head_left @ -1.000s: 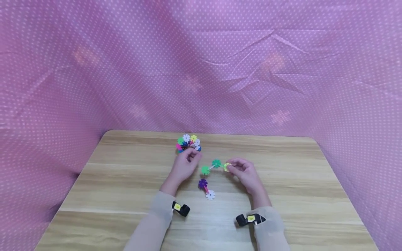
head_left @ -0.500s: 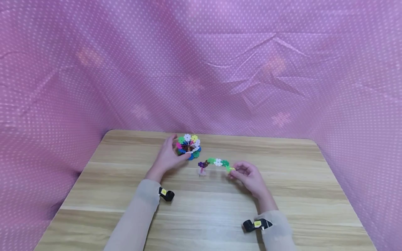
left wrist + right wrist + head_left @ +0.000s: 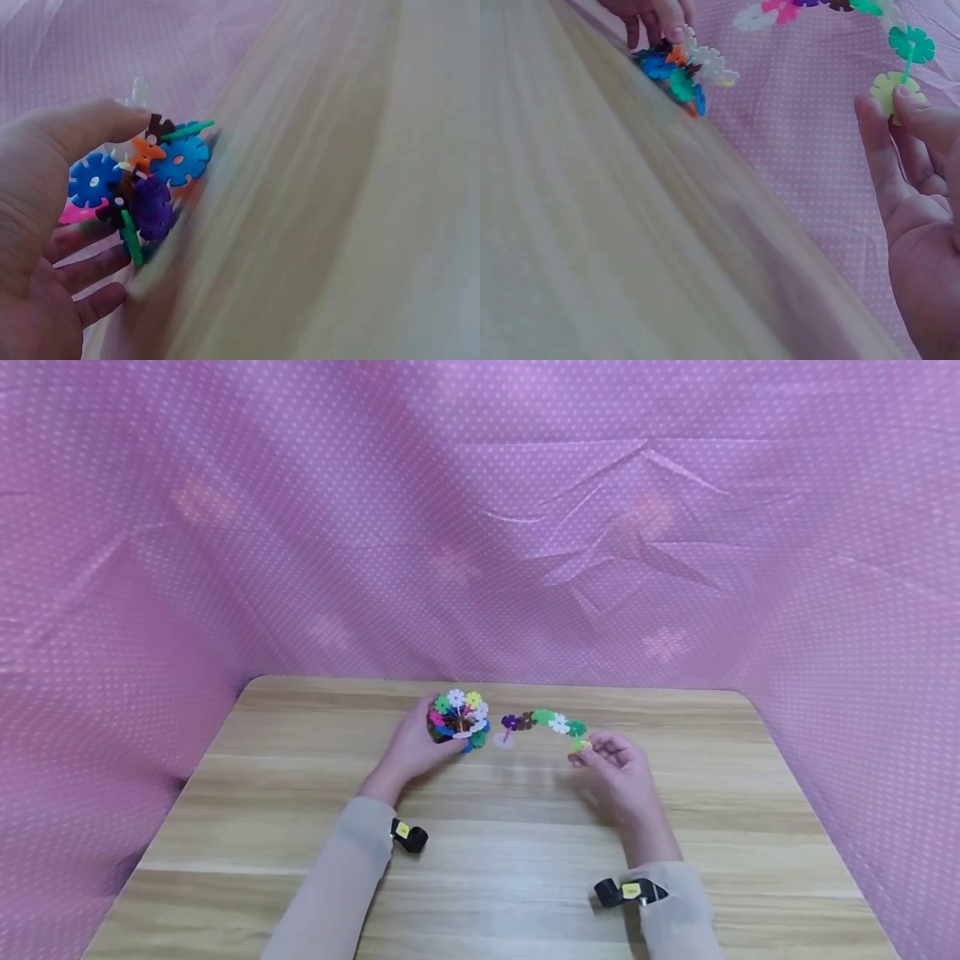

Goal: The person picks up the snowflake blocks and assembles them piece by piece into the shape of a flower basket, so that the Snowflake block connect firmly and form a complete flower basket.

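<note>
In the head view my left hand [image 3: 411, 747] grips a round, basket-like cluster of snowflake discs [image 3: 459, 725] near the table's back edge. The left wrist view shows the thumb over its top and fingers along its far side, with blue discs [image 3: 178, 160] and a purple disc [image 3: 152, 206] facing the camera. My right hand [image 3: 624, 774] pinches the yellow end disc [image 3: 887, 94] of an arched chain of snowflake discs [image 3: 543, 717] between thumb and forefinger. White, pink, purple, brown and green discs make up the chain. It hangs above the table, its white end close to the cluster but apart.
A wood-grain table [image 3: 487, 877] lies under both hands. Pink dotted cloth [image 3: 480, 527] hangs behind it and at both sides. Each sleeve carries a black wrist camera [image 3: 408, 837].
My left hand has gone from in front of the cluster to its left side and now grips it, shifting it slightly right. The right hand has raised the chain and carried it right.
</note>
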Tool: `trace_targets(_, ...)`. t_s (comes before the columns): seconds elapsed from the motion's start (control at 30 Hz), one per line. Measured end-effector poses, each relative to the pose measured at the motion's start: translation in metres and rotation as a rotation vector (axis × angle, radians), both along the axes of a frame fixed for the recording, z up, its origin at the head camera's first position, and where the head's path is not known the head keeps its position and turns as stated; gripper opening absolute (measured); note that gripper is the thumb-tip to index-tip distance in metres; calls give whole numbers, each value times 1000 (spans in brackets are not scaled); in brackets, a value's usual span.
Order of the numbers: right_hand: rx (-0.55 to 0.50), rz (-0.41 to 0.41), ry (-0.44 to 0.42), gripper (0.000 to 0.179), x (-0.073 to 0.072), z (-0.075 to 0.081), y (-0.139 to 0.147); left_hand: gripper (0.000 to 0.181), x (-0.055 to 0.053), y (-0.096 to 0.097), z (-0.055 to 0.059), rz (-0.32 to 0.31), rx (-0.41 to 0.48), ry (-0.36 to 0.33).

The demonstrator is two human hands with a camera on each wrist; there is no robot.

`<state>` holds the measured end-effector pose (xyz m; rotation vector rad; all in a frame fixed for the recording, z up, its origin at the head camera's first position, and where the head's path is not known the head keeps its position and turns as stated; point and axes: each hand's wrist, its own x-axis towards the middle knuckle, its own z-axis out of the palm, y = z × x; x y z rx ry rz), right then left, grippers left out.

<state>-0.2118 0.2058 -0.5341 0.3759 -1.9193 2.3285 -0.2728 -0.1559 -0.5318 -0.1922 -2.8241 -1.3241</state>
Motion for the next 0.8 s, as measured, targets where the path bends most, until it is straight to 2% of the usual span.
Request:
trace_targets(0.17, -77, -22, 52, 18, -2, 6, 3, 107, 9, 19, -2, -50, -5, 23)
trace_targets(0.27, -135, -17, 69, 17, -4, 8, 2, 105, 13, 31, -4, -53, -11, 31)
trace_targets(0.53, -155, -51, 81, 18, -6, 10, -2, 110, 25, 54, -2, -59, -8, 37)
trace_targets(0.67, -157, -72, 75, 15, -7, 8, -2, 118, 31, 64, 0, -66, -11, 12)
trace_targets(0.8, -144, -87, 55, 14, -8, 6, -3, 115, 38, 71, 1, -77, -27, -19)
